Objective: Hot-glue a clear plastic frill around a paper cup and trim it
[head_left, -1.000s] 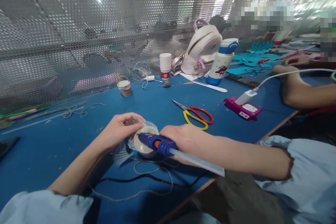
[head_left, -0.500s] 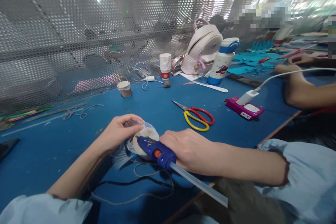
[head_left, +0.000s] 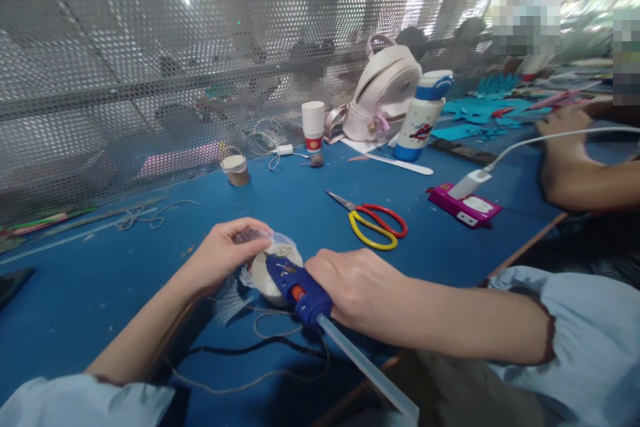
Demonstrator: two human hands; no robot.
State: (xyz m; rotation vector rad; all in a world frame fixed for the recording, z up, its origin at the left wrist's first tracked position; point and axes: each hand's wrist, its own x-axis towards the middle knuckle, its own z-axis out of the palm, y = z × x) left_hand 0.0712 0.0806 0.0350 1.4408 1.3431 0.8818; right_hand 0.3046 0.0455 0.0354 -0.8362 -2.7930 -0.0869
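On the blue desk (head_left: 295, 203), a pale, round, cup-shaped piece (head_left: 261, 275) was held up near the front edge, with clear, pleated plastic (head_left: 284, 240) along its far side. The plastic was pinched at the piece's edge between thumb and fingers of the left hand (head_left: 230, 250). A dark-blue plastic glue gun (head_left: 310, 297) was gripped in the right hand (head_left: 353, 283), fingers curled round it and mostly hidden; trigger pressure could not be told. Its tip was directed into the piece near the pinched edge, contact unclear. A translucent glue stick (head_left: 367, 367) was seen protruding behind. Step in hand was judged to be gluing, though no fresh bead could be made out. For the next move, a steady pinch seemed called for, with fingertips kept off the presumably hot tip.
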